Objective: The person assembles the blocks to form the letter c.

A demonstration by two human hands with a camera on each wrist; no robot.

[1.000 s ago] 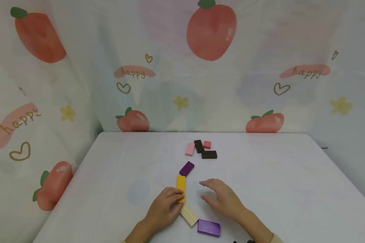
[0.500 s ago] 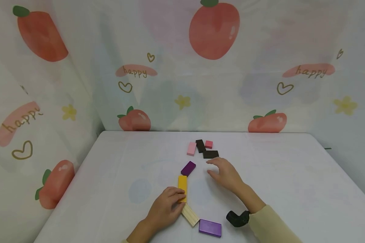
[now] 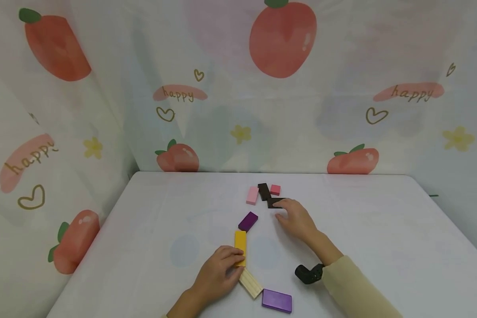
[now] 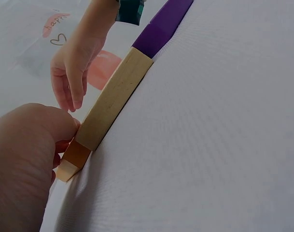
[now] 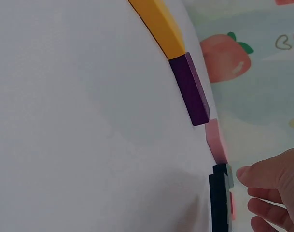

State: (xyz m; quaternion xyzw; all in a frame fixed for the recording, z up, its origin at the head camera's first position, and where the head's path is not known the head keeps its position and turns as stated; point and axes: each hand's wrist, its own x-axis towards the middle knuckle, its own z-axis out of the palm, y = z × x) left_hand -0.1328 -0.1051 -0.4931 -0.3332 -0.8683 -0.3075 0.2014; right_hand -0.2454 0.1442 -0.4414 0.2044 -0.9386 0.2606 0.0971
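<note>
My left hand rests at the yellow block, fingers bent over it and thumb near its front end. A plain wooden block meets that end; the left wrist view shows the thumb beside the joint. My right hand is over a dark brown block, partly covering it, with index finger and thumb apart. In the right wrist view, a gap shows between thumb and dark block. A dark purple block touches the yellow one's far end; a lighter purple block touches the wooden one's near corner.
Behind the right hand lie a pink block, another dark brown block and a small red-pink block. A white cloth covers the table. A printed curtain stands behind it. A black device hangs at the right wrist.
My right hand has moved away from me across the table, from beside the yellow block to the nearer dark brown block. The left hand has stayed at the yellow block.
</note>
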